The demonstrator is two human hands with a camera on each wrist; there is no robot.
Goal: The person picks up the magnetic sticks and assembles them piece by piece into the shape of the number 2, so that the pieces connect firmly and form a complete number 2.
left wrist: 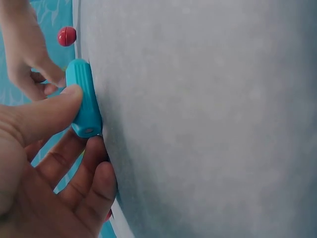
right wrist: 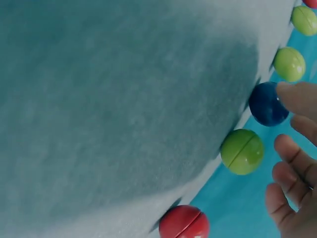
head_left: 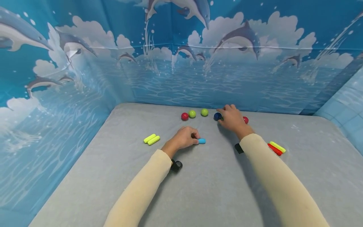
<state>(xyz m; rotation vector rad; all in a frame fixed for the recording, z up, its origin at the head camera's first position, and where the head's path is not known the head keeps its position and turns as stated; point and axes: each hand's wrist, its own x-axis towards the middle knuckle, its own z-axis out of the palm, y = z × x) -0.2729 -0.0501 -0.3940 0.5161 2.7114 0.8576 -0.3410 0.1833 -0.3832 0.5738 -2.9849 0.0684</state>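
Note:
Between thumb and fingers, my left hand (head_left: 185,137) pinches a short light blue ribbed stick (left wrist: 85,99), with a small round spot on its near end. It is low over the grey surface in the head view. Farther back and to the right, my right hand (head_left: 232,119) has thumb and index finger at a dark blue ball (right wrist: 268,104), pinching it. The other fingers of that hand are loosely bent. Beside the blue ball is a green ball (right wrist: 242,151), mostly hidden by the hand in the head view, and then a red ball (right wrist: 184,222).
Left of the right hand, a red ball (head_left: 185,116) and two green balls, one here (head_left: 204,112), sit along the back edge. Two yellow sticks (head_left: 152,139) lie at left. Right of the right forearm are a yellow stick (head_left: 277,147) and red sticks (head_left: 275,149). A dolphin-print curtain (head_left: 181,78) hangs behind.

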